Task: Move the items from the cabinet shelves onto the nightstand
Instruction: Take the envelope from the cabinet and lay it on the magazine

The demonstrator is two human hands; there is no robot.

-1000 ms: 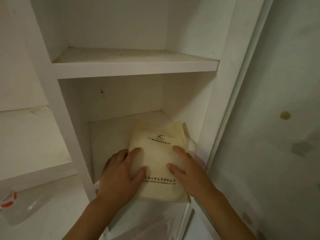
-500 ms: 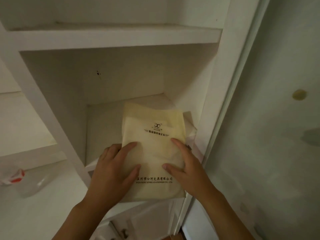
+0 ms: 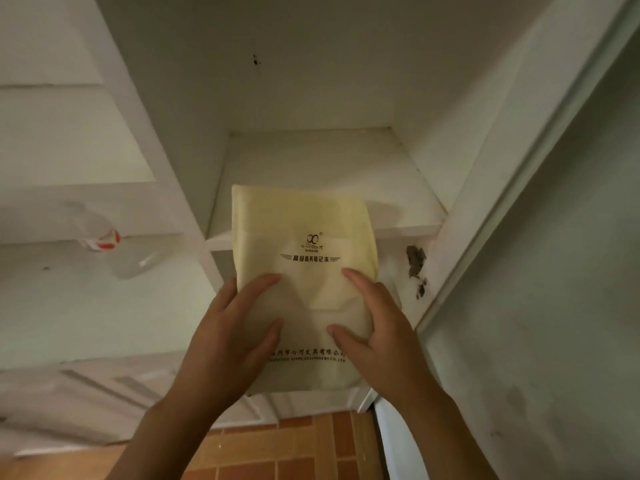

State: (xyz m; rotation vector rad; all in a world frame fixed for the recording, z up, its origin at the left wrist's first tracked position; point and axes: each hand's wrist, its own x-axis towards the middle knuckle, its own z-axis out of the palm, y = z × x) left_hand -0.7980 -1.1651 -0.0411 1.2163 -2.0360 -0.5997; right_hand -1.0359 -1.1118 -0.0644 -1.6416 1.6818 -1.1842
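At the front edge of a white cabinet shelf (image 3: 408, 231), a person holds a pale yellow packet (image 3: 304, 271) between two bare hands, its far end over the shelf board and its near end out past the shelf edge, above the floor. Left hand (image 3: 228, 337) grips the packet's left side, fingers curled under its edge and thumb lying flat across the front; right hand (image 3: 377, 337) grips the right side the same way, thumb pressed on the front just above the lower line of print. Dark printing runs across the packet's face (a small logo reading XINHE, a band of Chinese characters beneath it, and more lettering near the bottom, partly covered by the hands). Left of the shelf, beyond a white upright, a clear plastic bottle (image 3: 114, 249) with a red-and-white label lies on its side on another white surface. Right of the shelf, the cabinet frame shows a patch of chipped paint (image 3: 415, 266) just beside the packet's right edge. Below the shelf, orange-brown floor tiles (image 3: 304, 452) show between the forearms.
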